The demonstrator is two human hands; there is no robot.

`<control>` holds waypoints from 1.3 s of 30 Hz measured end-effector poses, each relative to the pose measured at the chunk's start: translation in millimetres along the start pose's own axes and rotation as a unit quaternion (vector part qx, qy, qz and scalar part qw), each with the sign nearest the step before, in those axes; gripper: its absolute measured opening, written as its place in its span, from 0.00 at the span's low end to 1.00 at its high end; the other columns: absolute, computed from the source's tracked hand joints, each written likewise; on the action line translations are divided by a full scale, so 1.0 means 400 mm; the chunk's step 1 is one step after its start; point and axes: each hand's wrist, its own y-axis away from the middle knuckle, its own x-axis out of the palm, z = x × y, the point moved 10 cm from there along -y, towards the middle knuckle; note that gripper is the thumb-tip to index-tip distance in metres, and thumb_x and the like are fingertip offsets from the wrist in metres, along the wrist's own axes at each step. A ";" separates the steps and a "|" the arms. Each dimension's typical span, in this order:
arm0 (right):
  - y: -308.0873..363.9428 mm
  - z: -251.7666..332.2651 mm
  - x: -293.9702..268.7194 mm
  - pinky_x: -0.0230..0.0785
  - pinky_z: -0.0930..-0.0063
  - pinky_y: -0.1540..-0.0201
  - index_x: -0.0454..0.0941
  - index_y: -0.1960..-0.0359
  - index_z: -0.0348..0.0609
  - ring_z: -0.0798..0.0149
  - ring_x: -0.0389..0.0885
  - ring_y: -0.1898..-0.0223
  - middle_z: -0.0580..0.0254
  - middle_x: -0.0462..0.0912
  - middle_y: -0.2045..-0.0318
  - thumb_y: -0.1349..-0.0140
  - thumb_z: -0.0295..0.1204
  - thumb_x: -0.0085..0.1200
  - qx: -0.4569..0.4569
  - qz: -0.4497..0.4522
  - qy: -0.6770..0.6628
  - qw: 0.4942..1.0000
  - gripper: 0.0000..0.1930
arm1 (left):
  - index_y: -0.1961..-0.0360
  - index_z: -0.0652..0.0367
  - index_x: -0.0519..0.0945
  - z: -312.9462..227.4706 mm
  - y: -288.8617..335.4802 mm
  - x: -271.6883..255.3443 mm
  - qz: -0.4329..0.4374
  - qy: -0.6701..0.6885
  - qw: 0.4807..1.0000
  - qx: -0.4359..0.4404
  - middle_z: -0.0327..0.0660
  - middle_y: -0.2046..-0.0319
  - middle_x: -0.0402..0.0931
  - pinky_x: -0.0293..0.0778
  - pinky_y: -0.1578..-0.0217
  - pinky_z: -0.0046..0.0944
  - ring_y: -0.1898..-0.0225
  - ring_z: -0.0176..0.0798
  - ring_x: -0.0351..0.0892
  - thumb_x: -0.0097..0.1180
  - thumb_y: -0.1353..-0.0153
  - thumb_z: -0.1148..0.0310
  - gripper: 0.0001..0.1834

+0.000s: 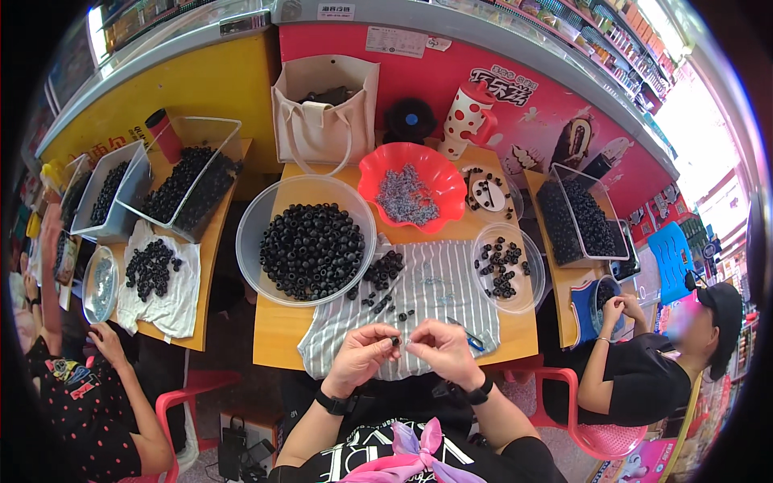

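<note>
At the near edge of a grey striped cloth (439, 278), my left hand (364, 356) pinches a small black round part (395, 341) between thumb and fingertips. Close beside it, my right hand (444, 351) has its fingertips pressed together; what they hold, if anything, is too small to make out. On the cloth lie a pile of black round parts (383, 270), some small clear bits and a blue-black pen-like tool (469, 336). To the left stands a clear round tub (251, 258) full of black parts. A red scalloped bowl (372, 173) with small grey pieces sits farther back.
A clear round dish (527, 290) holds black parts at the right, with another lidded dish behind. A cream tote bag (322, 121), a black fan-like object (409, 121) and a dotted tumbler (467, 117) line the back. People work at side tables, left and right (644, 362).
</note>
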 end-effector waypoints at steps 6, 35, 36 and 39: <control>0.019 0.041 0.012 0.65 0.83 0.74 0.78 0.71 0.36 0.78 0.74 0.75 0.66 0.77 0.74 0.47 0.16 0.60 -0.078 -0.032 0.031 0.996 0.05 | 0.54 0.67 0.78 -0.001 -0.001 0.000 -0.001 -0.008 1.000 0.002 0.44 0.58 0.78 0.75 0.61 0.33 0.62 0.36 0.79 0.55 0.37 0.79 0.11; -0.081 0.043 -0.009 0.69 0.54 0.65 0.76 0.68 0.42 0.45 0.77 0.66 0.50 0.74 0.72 0.49 0.25 0.58 -0.113 -0.020 0.446 0.888 0.07 | 0.52 0.67 0.77 -0.002 -0.004 -0.002 -0.019 0.025 0.999 -0.012 0.43 0.64 0.79 0.75 0.63 0.32 0.65 0.36 0.78 0.56 0.36 0.75 0.12; -0.085 0.025 -0.003 0.70 0.54 0.64 0.75 0.70 0.42 0.45 0.77 0.65 0.50 0.73 0.73 0.48 0.27 0.58 -0.109 -0.019 0.468 0.877 0.06 | 0.52 0.67 0.77 0.000 -0.004 -0.004 -0.023 0.022 0.999 -0.014 0.42 0.64 0.79 0.74 0.63 0.33 0.65 0.37 0.78 0.55 0.36 0.75 0.12; -0.079 0.043 -0.003 0.70 0.59 0.67 0.77 0.69 0.41 0.48 0.78 0.68 0.51 0.75 0.73 0.48 0.25 0.59 -0.136 -0.034 0.445 0.884 0.05 | 0.52 0.67 0.77 0.001 -0.004 -0.006 -0.007 0.025 1.000 -0.010 0.42 0.64 0.79 0.74 0.62 0.33 0.64 0.37 0.78 0.55 0.36 0.75 0.12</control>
